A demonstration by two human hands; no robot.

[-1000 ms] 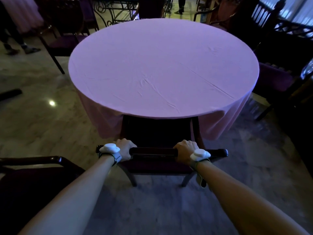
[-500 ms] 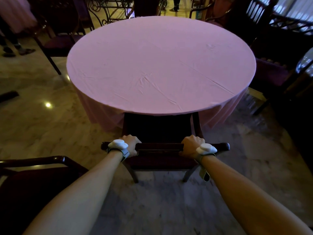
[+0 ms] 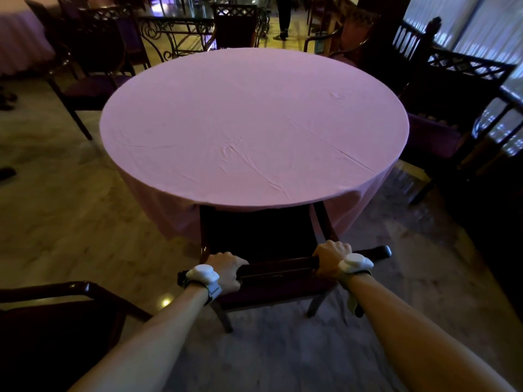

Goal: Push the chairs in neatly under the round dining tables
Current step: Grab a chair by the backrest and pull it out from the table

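A round table (image 3: pixel 254 123) under a pink cloth fills the middle of the head view. A dark wooden chair (image 3: pixel 278 268) stands at its near edge, with the front of its seat hidden under the cloth. My left hand (image 3: pixel 227 271) grips the left end of the chair's top rail. My right hand (image 3: pixel 329 257) grips the rail further right, which sits slightly higher in the frame. Both wrists wear white bands.
Another dark chair (image 3: pixel 53 321) stands close at my lower left. More chairs sit at the table's left (image 3: pixel 85 91) and right (image 3: pixel 435 137). A person's legs (image 3: pixel 283 18) show at the far end. An iron-framed glass table (image 3: pixel 175 32) stands behind.
The chair has slid further under the table with both hands on its rail. The view has lifted, showing more of the room behind, and the rail now tilts up to the right.
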